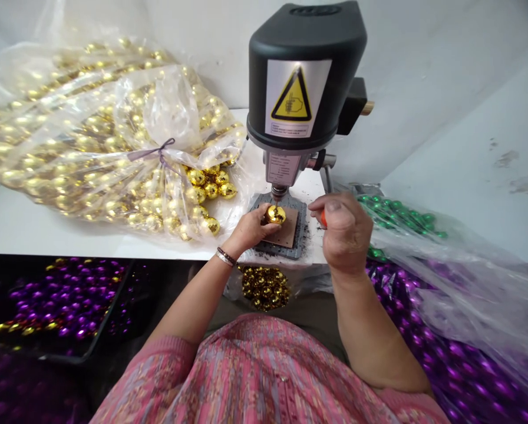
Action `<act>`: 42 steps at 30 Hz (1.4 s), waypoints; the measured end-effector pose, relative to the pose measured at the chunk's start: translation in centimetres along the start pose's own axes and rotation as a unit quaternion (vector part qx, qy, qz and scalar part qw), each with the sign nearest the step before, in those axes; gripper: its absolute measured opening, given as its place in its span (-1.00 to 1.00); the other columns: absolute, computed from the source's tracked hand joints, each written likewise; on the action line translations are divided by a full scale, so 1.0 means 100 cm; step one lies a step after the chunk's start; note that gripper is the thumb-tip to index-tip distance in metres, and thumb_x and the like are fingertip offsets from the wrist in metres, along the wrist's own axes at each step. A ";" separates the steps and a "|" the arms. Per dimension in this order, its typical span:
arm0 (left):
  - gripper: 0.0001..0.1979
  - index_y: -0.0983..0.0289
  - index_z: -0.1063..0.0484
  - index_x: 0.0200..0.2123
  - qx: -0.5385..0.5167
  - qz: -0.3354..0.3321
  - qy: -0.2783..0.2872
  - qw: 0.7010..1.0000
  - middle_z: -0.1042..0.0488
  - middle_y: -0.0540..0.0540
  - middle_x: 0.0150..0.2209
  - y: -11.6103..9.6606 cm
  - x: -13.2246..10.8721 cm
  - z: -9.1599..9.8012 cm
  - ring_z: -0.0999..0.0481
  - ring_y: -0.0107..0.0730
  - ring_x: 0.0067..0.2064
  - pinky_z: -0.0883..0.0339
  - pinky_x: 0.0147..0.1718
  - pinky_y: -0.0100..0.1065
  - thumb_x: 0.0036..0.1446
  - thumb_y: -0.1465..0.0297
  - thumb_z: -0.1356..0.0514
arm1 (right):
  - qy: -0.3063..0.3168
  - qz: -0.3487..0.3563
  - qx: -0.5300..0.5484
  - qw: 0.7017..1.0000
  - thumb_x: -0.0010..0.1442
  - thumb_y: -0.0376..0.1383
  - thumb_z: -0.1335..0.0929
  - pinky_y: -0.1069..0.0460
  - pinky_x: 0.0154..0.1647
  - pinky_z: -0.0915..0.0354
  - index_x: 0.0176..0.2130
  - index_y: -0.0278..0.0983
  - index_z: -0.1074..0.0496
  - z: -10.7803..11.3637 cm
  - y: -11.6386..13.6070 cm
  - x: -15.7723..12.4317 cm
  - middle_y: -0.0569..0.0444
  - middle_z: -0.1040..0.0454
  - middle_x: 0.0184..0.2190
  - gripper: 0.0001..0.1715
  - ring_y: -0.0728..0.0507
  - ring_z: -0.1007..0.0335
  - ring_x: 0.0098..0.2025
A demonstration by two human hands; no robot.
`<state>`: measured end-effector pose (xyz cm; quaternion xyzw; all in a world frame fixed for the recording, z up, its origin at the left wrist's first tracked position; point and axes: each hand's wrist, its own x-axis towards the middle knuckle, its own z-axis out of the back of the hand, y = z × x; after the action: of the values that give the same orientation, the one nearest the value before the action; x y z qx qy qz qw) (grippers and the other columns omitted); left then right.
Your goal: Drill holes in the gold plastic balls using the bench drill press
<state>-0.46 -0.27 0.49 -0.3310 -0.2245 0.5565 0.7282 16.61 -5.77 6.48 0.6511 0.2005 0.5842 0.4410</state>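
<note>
Near the front edge of the counter [20,227], our left hand [250,229] pinches the gold ball [276,215] beneath the drill bit [277,201] while our right hand [346,232] curls round the orange knob [323,218], and a loosened pinch, we judge, could let the ball spin.
</note>
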 end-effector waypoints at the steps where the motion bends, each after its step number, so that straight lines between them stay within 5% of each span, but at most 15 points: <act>1: -0.55 0.25 -0.45 0.07 -0.001 0.000 -0.001 1.000 -0.60 0.05 -0.17 0.000 0.000 0.000 -0.55 -0.30 -0.17 -0.35 -0.19 -0.39 0.10 0.32 -0.32 | -0.003 0.004 0.001 1.000 0.28 -0.12 -0.25 0.05 -0.32 -0.29 -0.39 -0.25 -0.51 -0.001 -0.003 -0.001 0.13 -0.45 -0.49 -0.63 0.02 -0.30 -0.46; 11: -0.55 0.25 -0.44 0.06 -0.031 0.003 0.001 1.000 -0.58 0.04 -0.19 0.002 0.000 -0.002 -0.53 -0.32 -0.20 -0.33 -0.20 -0.37 0.08 0.32 -0.33 | -0.030 0.017 0.021 0.999 0.25 -0.11 -0.27 0.01 -0.30 -0.35 -0.33 -0.23 -0.53 -0.009 -0.038 -0.014 0.09 -0.51 -0.44 -0.67 -0.03 -0.38 -0.41; 15: -0.58 0.30 -0.45 0.01 -0.043 0.001 -0.002 0.999 -0.56 0.05 -0.22 -0.001 0.000 -0.003 -0.51 -0.33 -0.24 -0.33 -0.23 -0.36 0.06 0.33 -0.32 | -0.043 0.009 0.035 0.998 0.27 -0.05 -0.23 0.01 -0.38 -0.31 -0.31 -0.24 -0.53 -0.007 -0.016 0.000 0.10 -0.46 -0.50 -0.58 -0.01 -0.32 -0.48; 20: -0.49 0.32 -0.40 0.05 -0.099 -0.001 -0.010 0.995 -0.56 0.10 -0.12 0.002 -0.007 0.000 -0.52 -0.35 -0.19 -0.38 -0.20 -0.36 0.01 0.37 -0.35 | -0.080 -0.084 0.054 0.992 0.29 0.01 -0.20 0.04 -0.47 -0.24 -0.46 -0.25 -0.46 -0.006 0.032 0.031 0.14 -0.30 -0.61 -0.48 0.04 -0.18 -0.57; 25: -0.33 0.29 -0.39 0.16 -0.078 -0.049 0.122 0.988 -0.58 0.13 -0.11 0.013 -0.029 0.021 -0.54 -0.32 -0.23 -0.42 -0.22 -0.34 -0.04 0.28 -0.42 | -0.094 -0.114 0.100 0.984 0.22 -0.05 -0.27 0.02 -0.50 -0.19 -0.53 -0.23 -0.43 -0.008 0.045 0.037 0.16 -0.30 -0.61 -0.57 0.06 -0.04 -0.63; 27: -0.39 0.27 -0.41 0.16 -0.037 -0.047 0.104 0.993 -0.58 0.16 -0.07 0.019 -0.036 0.033 -0.55 -0.32 -0.23 -0.42 -0.22 -0.32 0.05 0.23 -0.38 | -0.103 -0.112 0.105 0.983 0.21 -0.08 -0.27 0.01 -0.51 -0.16 -0.55 -0.22 -0.42 -0.008 0.042 0.036 0.14 -0.35 -0.59 -0.59 0.06 -0.03 -0.63; 29: -0.55 0.27 -0.44 0.13 0.056 -0.017 -0.006 0.998 -0.56 0.21 0.00 0.026 -0.042 0.046 -0.56 -0.26 -0.15 -0.42 -0.13 -0.28 0.20 0.25 -0.26 | -0.100 -0.108 0.101 0.984 0.22 -0.09 -0.27 -0.01 -0.51 -0.14 -0.55 -0.22 -0.41 -0.008 0.040 0.034 0.12 -0.37 -0.57 -0.59 0.05 -0.05 -0.62; 32: -0.66 0.28 -0.47 0.09 0.229 0.084 -0.125 0.962 -0.53 0.28 0.06 0.036 -0.050 0.065 -0.56 -0.14 -0.03 -0.39 -0.06 -0.22 0.30 0.38 -0.08 | -0.093 -0.102 0.094 0.986 0.25 -0.09 -0.25 -0.02 -0.50 -0.14 -0.53 -0.22 -0.41 -0.008 0.038 0.033 0.10 -0.36 -0.57 -0.59 0.03 -0.08 -0.60; 36: -0.68 0.29 -0.48 0.01 0.355 0.174 -0.057 0.917 -0.52 0.29 0.04 0.042 -0.060 0.078 -0.57 0.00 -0.05 -0.41 -0.20 -0.19 0.23 0.36 -0.12 | -0.088 -0.097 0.106 0.986 0.25 -0.08 -0.25 -0.02 -0.48 -0.16 -0.53 -0.20 -0.44 -0.008 0.037 0.031 0.14 -0.22 -0.66 -0.58 0.01 -0.07 -0.61; 42: -0.57 0.22 -0.37 0.16 0.389 0.164 -0.044 0.906 -0.49 0.26 0.11 0.046 -0.063 0.071 -0.57 0.00 -0.04 -0.39 -0.23 -0.20 0.22 0.32 -0.15 | -0.078 -0.097 0.108 0.986 0.26 -0.02 -0.26 0.01 -0.48 -0.19 -0.49 -0.22 -0.44 -0.007 0.037 0.028 0.18 -0.18 -0.67 -0.55 0.03 -0.08 -0.60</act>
<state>-10.21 -3.93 2.15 -0.0292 0.0354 0.7255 0.6867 15.68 -5.26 11.06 0.7156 0.2895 0.4614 0.4372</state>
